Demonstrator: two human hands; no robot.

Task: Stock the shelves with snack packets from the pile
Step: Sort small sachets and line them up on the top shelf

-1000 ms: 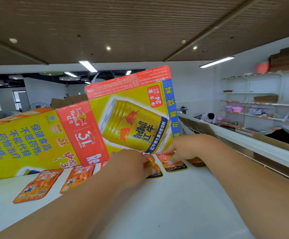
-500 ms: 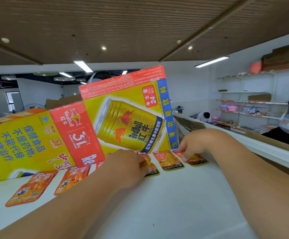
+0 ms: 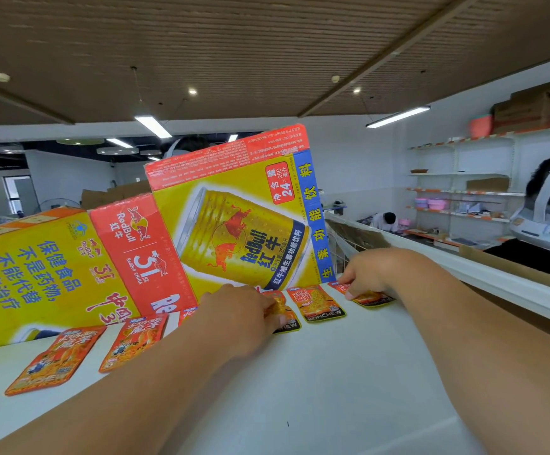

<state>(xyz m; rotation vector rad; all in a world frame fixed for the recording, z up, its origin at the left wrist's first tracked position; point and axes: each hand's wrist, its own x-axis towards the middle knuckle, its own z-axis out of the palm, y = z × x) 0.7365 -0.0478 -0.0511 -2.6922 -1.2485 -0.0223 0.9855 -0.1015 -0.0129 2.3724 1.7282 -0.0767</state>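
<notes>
Several orange snack packets lie in a row on the white shelf top. My left hand curls over one packet in the middle of the row and grips it; most of that packet is hidden under my fingers. Just to its right, another packet lies flat and untouched. My right hand is further right, pinching the upper left corner of the last packet. Two more packets lie at the left.
A yellow and red Red Bull carton stands tilted right behind the packets, with a second one lying to its left. White wall shelves with a few items are at the right. A person sits in the background.
My right hand has left the middle packet and moved right to the last packet. The middle packet now lies uncovered. My left hand has stayed on its packet.
</notes>
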